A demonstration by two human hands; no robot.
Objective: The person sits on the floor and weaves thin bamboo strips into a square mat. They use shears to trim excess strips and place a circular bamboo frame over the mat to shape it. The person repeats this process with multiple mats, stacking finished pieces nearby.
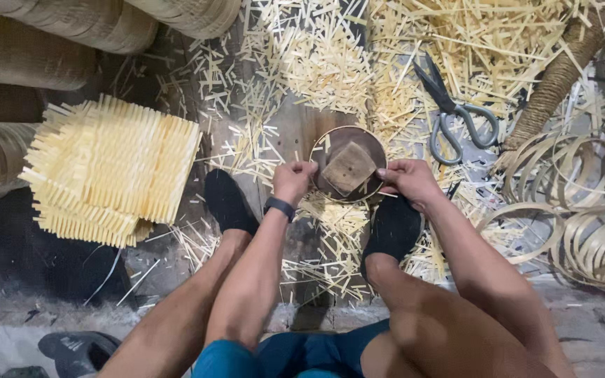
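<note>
so the person is sitting on the floor, legs out, and both hands are on a round dark wooden mould [348,165] with a thin pale strip ringing its edge. it sits on the floor between the two black-socked feet, just past the toes, with a square tan wooden block [348,167] lying on top of it near the middle.

left hand [294,181] is curled into a loose fist at the mould's left edge, fingers tucked in and pressed together against the rim; can't really tell if it's pinching the strip or just pushing on it. there's a dark watch band [279,206] on that wrist. right hand [409,181] grips the right edge, fingers bent and close together, thumb pointing in over the rim.

a big pair of grey metal scissors [454,115] lies just beyond the mould to the right, blades shut, pointing up-left. short pale bamboo offcuts [330,63] are scattered thick all over the floor around it.

off to the left there's a stack of pale yellow woven slat mats [110,171] with fringed edges, well apart from the hands. on the right, a pile of coiled thin bamboo hoops [582,224]. stacked woven baskets [57,31] run along the top left. a black sandal [78,350] sits bottom left. no labels or packaging anywhere that i can see.
</note>
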